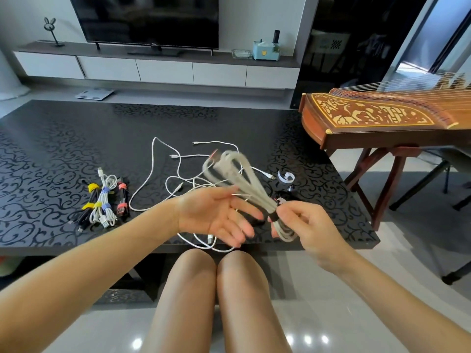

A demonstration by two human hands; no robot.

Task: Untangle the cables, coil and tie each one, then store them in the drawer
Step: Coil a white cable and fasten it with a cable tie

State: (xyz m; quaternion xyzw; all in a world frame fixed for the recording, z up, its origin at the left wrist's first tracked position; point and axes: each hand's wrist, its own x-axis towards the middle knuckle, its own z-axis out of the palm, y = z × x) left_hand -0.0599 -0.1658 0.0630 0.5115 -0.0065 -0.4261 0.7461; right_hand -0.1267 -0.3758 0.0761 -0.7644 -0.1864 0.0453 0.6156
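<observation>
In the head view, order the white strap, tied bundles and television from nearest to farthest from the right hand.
1. White strap, on the table just beyond the right hand.
2. Tied bundles, at the table's left.
3. Television, on the far cabinet.

A home living room: a television [144,20] on a low media cabinet [158,68], a dark patterned bench [63,138], a zither [382,118] on its stand.

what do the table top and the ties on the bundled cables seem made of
The table top looks like glossy dark glass or lacquer, its scroll pattern catching light. The ties seem matte fabric straps, probably hook-and-loop: flat coloured bands wrapped around the bundled cables.
</observation>
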